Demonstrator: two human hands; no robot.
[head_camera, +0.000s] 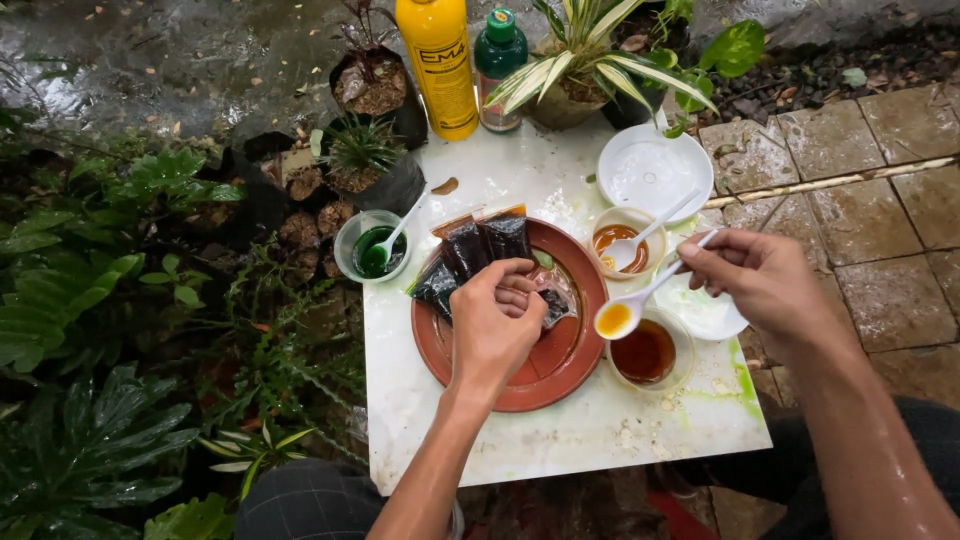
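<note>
My left hand (495, 325) rests on a round terracotta plate (455, 365) and grips a small clear bag of dark soil (553, 305). Several more dark soil bags (480, 245) lie on the plate's far side. My right hand (765, 280) holds a white plastic spoon (630, 305) with amber liquid in its bowl, hovering beside the plate above a clear cup of brown liquid (645, 352).
On the white table (560, 430) stand a cup of green liquid with a spoon (372, 247), a cup of orange liquid with a spoon (625, 243), a white lid (655, 170), a yellow bottle (440, 65) and a green bottle (498, 65). Potted plants crowd the left and back.
</note>
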